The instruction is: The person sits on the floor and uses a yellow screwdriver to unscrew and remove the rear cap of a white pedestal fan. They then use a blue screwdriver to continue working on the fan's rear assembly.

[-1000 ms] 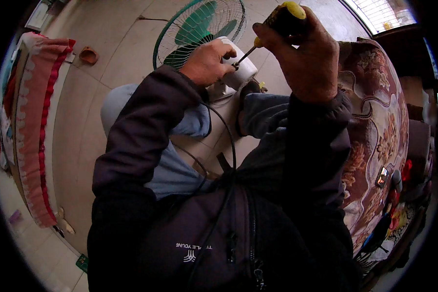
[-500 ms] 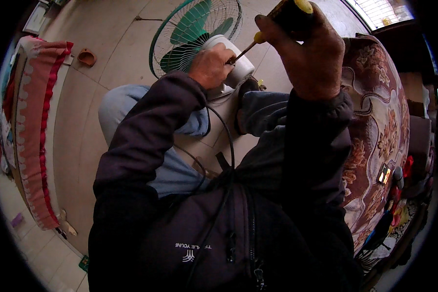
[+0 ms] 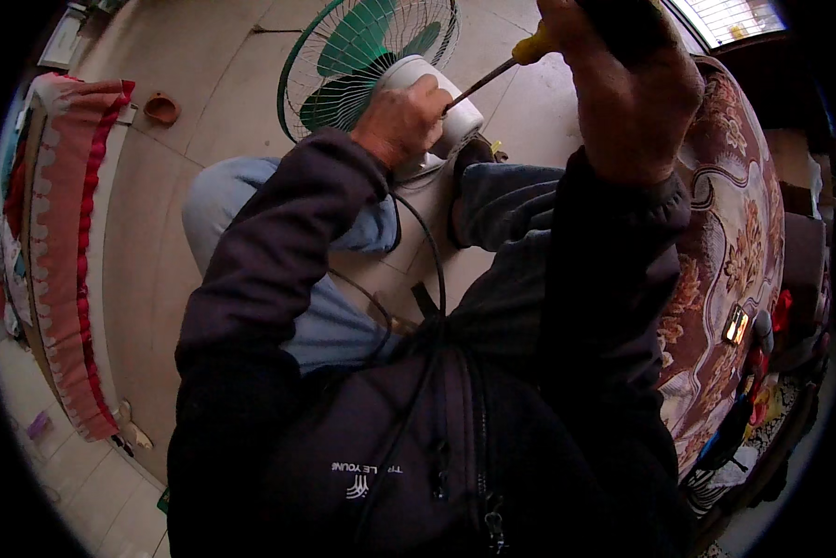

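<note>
A fan (image 3: 367,42) with green blades and a wire cage lies on the floor in front of me. My left hand (image 3: 399,123) rests against its white motor housing (image 3: 464,116), fingers curled together beside the tip of a screwdriver (image 3: 486,86). Whatever those fingers pinch is hidden. Farther right, my right hand (image 3: 636,112) is closed around the screwdriver's yellow and black handle. The metal shaft slants down and left to the housing. A dark cable (image 3: 437,256) runs from near the fan over my lap.
On the right stands a surface with a brown flowered cover (image 3: 706,344), and a phone (image 3: 736,325) lies on it. To the left is a piece of furniture under a pink cloth (image 3: 60,270). A small brown dish-like object (image 3: 162,109) sits on the tiled floor.
My right hand and the screwdriver handle have shifted right and turned, so the shaft lies flatter. My left hand stays at the housing, while the view has shifted slightly.
</note>
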{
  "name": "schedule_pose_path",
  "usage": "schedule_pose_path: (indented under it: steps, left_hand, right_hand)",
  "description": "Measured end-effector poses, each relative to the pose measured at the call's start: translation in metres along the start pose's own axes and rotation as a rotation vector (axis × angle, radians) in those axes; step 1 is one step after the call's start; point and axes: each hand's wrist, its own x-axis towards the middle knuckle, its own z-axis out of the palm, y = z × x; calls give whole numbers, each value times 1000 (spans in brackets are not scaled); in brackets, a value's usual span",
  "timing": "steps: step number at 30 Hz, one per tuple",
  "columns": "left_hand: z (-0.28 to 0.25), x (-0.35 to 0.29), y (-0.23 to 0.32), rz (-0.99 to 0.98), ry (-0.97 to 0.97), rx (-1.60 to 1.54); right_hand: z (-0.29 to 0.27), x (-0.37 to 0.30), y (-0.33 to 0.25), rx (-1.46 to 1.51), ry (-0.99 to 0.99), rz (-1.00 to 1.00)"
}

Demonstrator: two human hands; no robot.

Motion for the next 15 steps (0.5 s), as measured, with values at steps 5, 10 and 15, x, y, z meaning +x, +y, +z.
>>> schedule_pose_path:
  steps: [5,10,15]
  left_hand:
    - [11,-7,-8,-134,89,-172]
    - [9,-4,-3,-221,63,-279]
    - [12,-6,-9,-225,58,-313]
  right_hand:
    - [-2,2,-3,52,-46,-7]
    - [-6,1,-16,-1,-68,39]
    - [3,-1,4,30,-14,48]
